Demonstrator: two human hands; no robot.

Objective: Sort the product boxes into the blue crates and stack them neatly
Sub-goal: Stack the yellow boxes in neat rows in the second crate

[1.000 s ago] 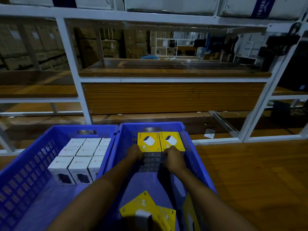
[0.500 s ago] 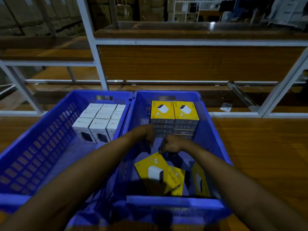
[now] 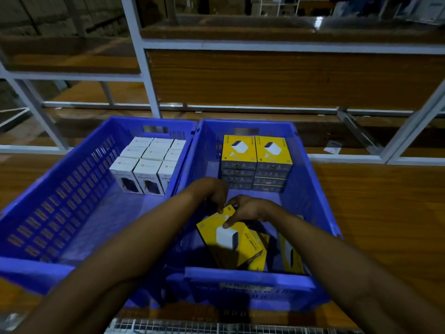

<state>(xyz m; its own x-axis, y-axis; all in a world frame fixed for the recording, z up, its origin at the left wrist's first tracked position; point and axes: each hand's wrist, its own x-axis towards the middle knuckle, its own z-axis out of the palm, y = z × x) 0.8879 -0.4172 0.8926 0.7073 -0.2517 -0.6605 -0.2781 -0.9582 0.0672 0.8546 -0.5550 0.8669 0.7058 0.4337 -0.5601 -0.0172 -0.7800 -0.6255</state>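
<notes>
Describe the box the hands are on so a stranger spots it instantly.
In the right blue crate, nearer than the neat yellow stacks, lie loose boxes. Take the topmost yellow box, tilted face-up: only it is held by the left hand and right hand.

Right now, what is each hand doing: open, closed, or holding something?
Left hand: fingers curled on the far corner of the loose yellow box, holding it.
Right hand: grips the same box's far edge.
</notes>
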